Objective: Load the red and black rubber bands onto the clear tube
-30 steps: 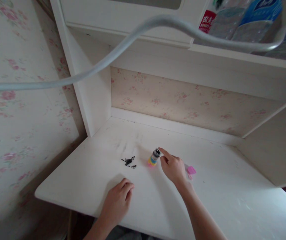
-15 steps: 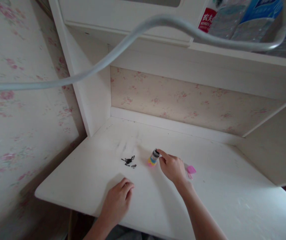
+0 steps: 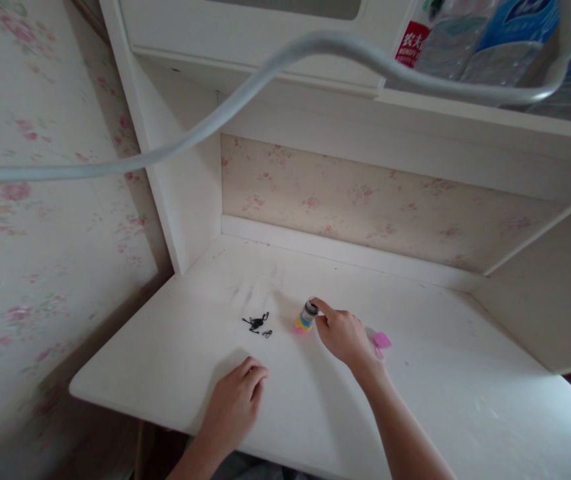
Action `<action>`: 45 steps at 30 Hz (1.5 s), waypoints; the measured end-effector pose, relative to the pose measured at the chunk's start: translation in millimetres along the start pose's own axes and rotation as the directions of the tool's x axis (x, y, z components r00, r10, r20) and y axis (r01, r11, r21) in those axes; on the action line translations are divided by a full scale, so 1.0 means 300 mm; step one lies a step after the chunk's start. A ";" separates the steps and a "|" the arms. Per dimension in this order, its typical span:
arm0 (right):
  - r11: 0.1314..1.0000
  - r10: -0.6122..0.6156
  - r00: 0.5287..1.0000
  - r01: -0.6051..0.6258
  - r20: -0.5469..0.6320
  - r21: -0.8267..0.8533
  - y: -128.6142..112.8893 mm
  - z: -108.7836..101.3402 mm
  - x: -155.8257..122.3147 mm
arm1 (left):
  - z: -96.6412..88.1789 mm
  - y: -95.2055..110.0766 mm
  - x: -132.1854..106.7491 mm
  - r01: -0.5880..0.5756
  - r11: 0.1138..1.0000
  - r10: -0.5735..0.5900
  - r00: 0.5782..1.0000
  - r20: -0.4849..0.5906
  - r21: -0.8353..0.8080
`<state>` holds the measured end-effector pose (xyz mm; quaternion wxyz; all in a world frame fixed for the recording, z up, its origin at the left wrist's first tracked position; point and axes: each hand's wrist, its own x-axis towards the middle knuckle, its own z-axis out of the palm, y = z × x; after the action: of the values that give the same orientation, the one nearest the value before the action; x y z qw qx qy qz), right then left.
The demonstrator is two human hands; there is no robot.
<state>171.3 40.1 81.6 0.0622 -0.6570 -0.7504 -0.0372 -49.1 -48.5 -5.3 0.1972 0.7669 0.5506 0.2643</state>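
A small clear bottle [image 3: 305, 317] with a colourful lower part and a dark rim stands upright on the white desk. My right hand [image 3: 345, 335] reaches to it from the right, its index fingertip at the bottle's mouth and the other fingers curled. Whatever is between those fingertips is too small to make out. To the bottle's left lies a little tangle of thin black pieces [image 3: 256, 323], with a small loose loop [image 3: 267, 333] beside it. Nearer the front edge my left hand [image 3: 235, 397] rests on the desktop, fingers curled together, with nothing visible in it.
A pink object [image 3: 382, 341] lies right of my right hand, partly hidden behind it. Across the upper view runs a pale bent tube [image 3: 245, 93], close to the camera. Plastic bottles [image 3: 458, 40] fill the shelf at upper right. A white side panel [image 3: 185, 193] bounds the desk's back left.
A small dark bit at my right fingertips above the bottle's mouth no longer shows, and the index finger sits slightly farther over the opening. My left hand has stayed put.
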 end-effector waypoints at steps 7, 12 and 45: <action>0.997 0.018 0.999 -0.016 -0.029 0.077 0.002 -0.003 0.003 | 0.001 0.000 -0.002 0.002 1.000 -0.002 1.000 -0.003 -0.018; 0.996 0.017 0.996 -0.009 -0.090 0.088 0.007 0.011 -0.007 | -0.002 0.004 0.001 0.002 1.000 -0.002 1.000 -0.001 -0.022; 0.599 0.284 0.958 -0.199 0.027 0.776 0.079 0.317 -0.236 | -0.091 -0.157 0.262 0.197 0.908 -0.185 0.980 -0.068 0.370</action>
<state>199.6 -13.3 -23.3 0.3784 -0.6596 -0.5938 0.2629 -81.0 41.1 2.7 0.0634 0.7285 0.6663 0.1457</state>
